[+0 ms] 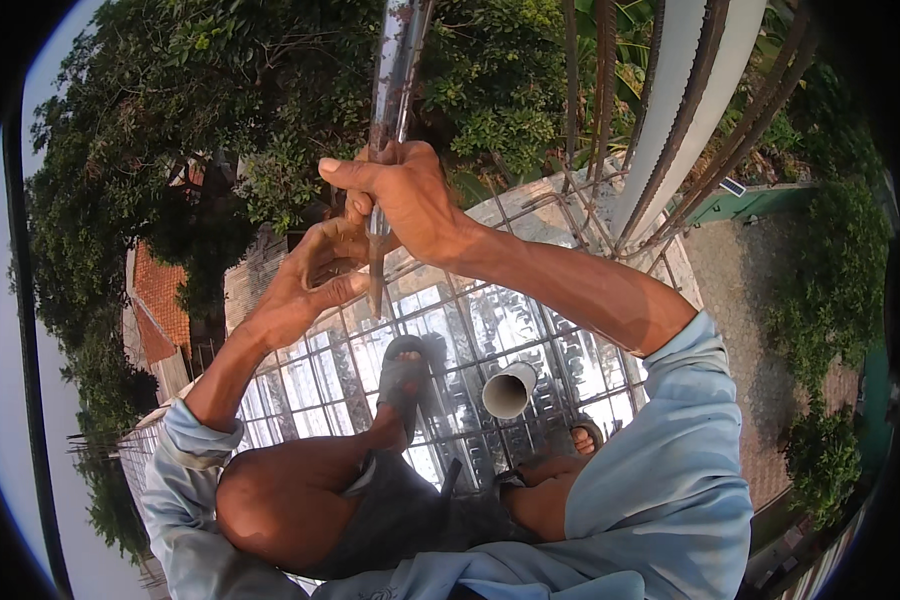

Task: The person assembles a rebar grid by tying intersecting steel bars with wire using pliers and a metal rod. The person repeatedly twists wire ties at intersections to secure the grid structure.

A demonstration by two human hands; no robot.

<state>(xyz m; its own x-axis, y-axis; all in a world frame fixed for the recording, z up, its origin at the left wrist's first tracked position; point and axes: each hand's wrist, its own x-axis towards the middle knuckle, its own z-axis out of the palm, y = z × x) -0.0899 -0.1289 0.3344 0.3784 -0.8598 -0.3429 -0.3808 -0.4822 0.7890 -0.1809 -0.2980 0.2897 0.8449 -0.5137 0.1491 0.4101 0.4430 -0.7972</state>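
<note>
I hold the shiny pole [397, 80] between eleven and twelve o'clock from the middle of my view; it runs out past the top edge, and its lower end narrows to a tip. My right hand [415, 200], at eleven, is wrapped around it, thumb across the front and pointing toward nine. My left hand [305, 275], near ten, is just lower, its fingers curved and the thumb apart from them, beside the lower end; I can't tell whether they press on it. At five o'clock, between my sandalled feet [400, 385], a white pipe [510, 392] shows its round mouth. Around it, a steel bar grid [475, 360] lies over bright metal sheeting [495, 320]. Between one and two, ribbed bars [704, 50] stand about a pale column [660, 120]. Leafy trees [220, 80] fill ten to eleven; an orange tiled roof [160, 285] sits at nine.
</note>
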